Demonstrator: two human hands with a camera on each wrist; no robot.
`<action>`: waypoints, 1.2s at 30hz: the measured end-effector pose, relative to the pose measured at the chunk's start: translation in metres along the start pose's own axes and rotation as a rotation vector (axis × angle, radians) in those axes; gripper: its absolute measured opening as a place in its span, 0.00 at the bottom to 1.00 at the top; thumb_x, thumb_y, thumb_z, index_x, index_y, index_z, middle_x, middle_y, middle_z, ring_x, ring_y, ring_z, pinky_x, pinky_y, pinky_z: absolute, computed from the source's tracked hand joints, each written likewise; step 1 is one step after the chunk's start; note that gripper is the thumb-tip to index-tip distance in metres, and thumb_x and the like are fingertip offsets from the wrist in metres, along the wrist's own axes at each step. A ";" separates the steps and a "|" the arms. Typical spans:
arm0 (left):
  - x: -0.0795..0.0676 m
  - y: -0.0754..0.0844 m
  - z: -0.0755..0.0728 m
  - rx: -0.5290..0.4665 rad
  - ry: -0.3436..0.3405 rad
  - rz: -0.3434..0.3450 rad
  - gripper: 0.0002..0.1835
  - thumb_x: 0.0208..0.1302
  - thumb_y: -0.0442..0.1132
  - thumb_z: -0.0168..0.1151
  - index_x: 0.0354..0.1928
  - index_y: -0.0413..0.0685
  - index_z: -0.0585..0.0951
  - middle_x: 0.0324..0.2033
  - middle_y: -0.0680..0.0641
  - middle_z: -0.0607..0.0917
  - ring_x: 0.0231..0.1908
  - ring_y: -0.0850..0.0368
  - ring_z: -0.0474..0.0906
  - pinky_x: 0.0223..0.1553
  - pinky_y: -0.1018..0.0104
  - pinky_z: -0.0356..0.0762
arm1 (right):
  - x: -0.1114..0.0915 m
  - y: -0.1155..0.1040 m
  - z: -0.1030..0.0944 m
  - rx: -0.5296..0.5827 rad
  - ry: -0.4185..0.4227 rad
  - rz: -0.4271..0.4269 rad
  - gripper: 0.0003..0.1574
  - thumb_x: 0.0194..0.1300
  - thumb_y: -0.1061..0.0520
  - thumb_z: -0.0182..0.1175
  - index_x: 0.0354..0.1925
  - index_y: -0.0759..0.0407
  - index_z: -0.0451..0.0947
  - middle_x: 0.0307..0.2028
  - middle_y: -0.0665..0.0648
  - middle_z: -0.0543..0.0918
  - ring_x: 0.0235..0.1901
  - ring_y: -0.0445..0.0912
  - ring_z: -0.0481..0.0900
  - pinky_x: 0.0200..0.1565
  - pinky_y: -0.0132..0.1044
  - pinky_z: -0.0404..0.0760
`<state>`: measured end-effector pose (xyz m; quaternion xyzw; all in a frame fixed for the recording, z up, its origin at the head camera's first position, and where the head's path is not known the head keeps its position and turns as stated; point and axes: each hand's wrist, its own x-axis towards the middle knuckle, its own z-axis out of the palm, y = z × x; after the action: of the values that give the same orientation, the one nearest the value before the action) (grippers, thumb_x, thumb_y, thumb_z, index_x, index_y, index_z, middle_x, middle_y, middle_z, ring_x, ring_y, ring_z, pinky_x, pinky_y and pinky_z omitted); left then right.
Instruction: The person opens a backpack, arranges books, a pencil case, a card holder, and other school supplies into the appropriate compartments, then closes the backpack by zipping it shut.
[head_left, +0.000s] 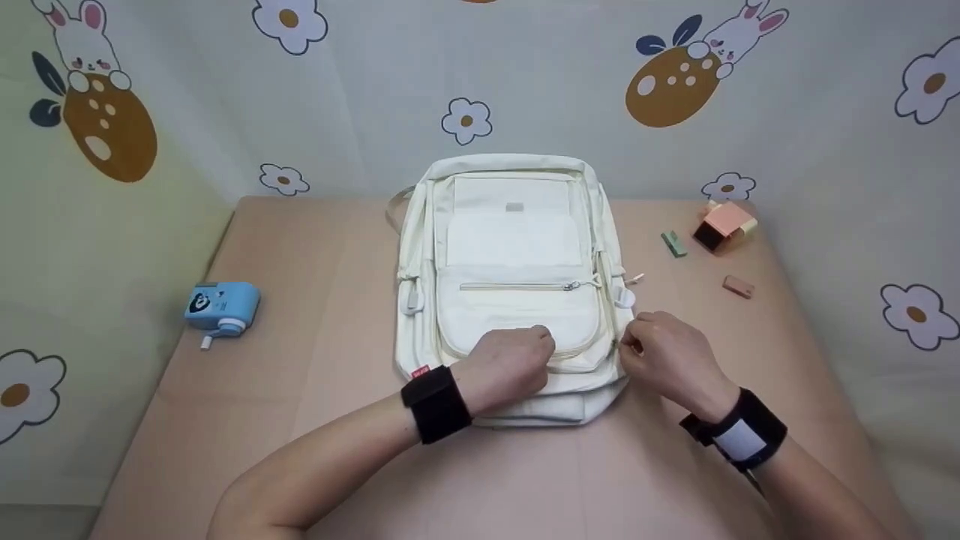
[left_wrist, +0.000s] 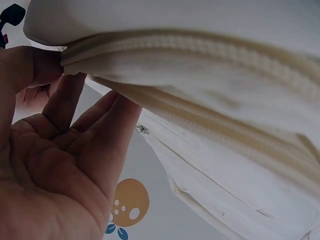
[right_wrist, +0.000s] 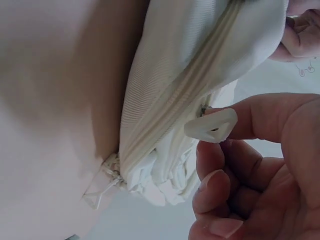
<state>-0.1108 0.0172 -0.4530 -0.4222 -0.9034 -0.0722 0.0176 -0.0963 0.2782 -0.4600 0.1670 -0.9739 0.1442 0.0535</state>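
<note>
A cream backpack (head_left: 514, 240) lies on the table with its front pocket facing up. My left hand (head_left: 508, 369) is over its lower front. In the left wrist view, thumb and fingers pinch the fabric edge beside a zipper (left_wrist: 190, 45); a second zipper track runs below it. At the bag's lower right side is my right hand (head_left: 670, 361). The right wrist view shows its fingers curled at a white looped zipper pull (right_wrist: 212, 126), pinching it. Another pull (right_wrist: 95, 197) hangs from the bag's side.
On the left of the table (head_left: 300, 420) stands a blue toy with a crank (head_left: 225, 306). To the right are a pink-and-black box-shaped item (head_left: 726, 225), a small green piece (head_left: 673, 244) and a small reddish-brown block (head_left: 739, 286). A patterned curtain (head_left: 390, 90) encloses the table.
</note>
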 end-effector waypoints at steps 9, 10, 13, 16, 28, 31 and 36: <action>0.001 0.000 0.000 -0.016 -0.041 -0.035 0.03 0.63 0.37 0.61 0.32 0.47 0.79 0.29 0.52 0.78 0.25 0.57 0.76 0.24 0.60 0.79 | -0.007 -0.016 -0.007 0.022 -0.038 -0.011 0.12 0.53 0.63 0.64 0.21 0.48 0.75 0.22 0.45 0.69 0.24 0.42 0.66 0.25 0.36 0.65; 0.001 0.000 0.000 -0.013 -0.039 -0.034 0.03 0.63 0.37 0.61 0.32 0.47 0.79 0.29 0.52 0.78 0.25 0.57 0.77 0.24 0.60 0.79 | -0.007 -0.018 -0.007 0.028 -0.041 -0.015 0.12 0.52 0.63 0.64 0.21 0.47 0.74 0.22 0.45 0.69 0.24 0.41 0.66 0.25 0.35 0.65; 0.000 0.000 -0.001 -0.012 -0.038 -0.030 0.03 0.63 0.37 0.61 0.33 0.47 0.79 0.29 0.52 0.78 0.25 0.57 0.77 0.24 0.60 0.80 | -0.010 -0.025 -0.008 0.041 -0.051 -0.037 0.14 0.52 0.63 0.64 0.19 0.46 0.73 0.21 0.44 0.68 0.23 0.40 0.65 0.25 0.35 0.64; 0.000 0.000 -0.001 -0.017 -0.031 -0.032 0.03 0.63 0.37 0.61 0.32 0.47 0.79 0.29 0.52 0.78 0.24 0.58 0.76 0.23 0.61 0.79 | -0.011 -0.031 -0.009 0.039 -0.050 -0.053 0.14 0.52 0.63 0.64 0.19 0.46 0.72 0.21 0.44 0.67 0.23 0.40 0.65 0.25 0.34 0.64; -0.016 -0.006 -0.004 -0.025 -0.022 0.050 0.07 0.64 0.42 0.66 0.34 0.48 0.80 0.38 0.52 0.80 0.35 0.58 0.78 0.28 0.61 0.80 | -0.011 -0.029 -0.007 0.010 -0.016 -0.041 0.11 0.53 0.62 0.65 0.22 0.48 0.76 0.22 0.44 0.69 0.24 0.41 0.66 0.25 0.35 0.65; -0.026 -0.011 -0.005 -0.014 -0.014 0.071 0.07 0.62 0.39 0.67 0.31 0.48 0.78 0.39 0.52 0.80 0.36 0.58 0.77 0.27 0.63 0.79 | -0.013 -0.028 -0.005 -0.005 -0.003 -0.048 0.11 0.54 0.63 0.65 0.22 0.48 0.76 0.22 0.44 0.69 0.24 0.41 0.66 0.25 0.35 0.66; -0.045 -0.020 -0.003 0.041 0.036 0.085 0.05 0.60 0.34 0.63 0.29 0.47 0.76 0.38 0.51 0.80 0.38 0.57 0.77 0.26 0.64 0.78 | -0.014 -0.026 -0.003 -0.014 -0.013 -0.042 0.10 0.54 0.62 0.64 0.23 0.49 0.77 0.22 0.44 0.69 0.25 0.42 0.66 0.24 0.35 0.66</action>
<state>-0.0976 -0.0301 -0.4570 -0.4584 -0.8855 -0.0606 0.0455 -0.0744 0.2598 -0.4524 0.1878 -0.9715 0.1351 0.0511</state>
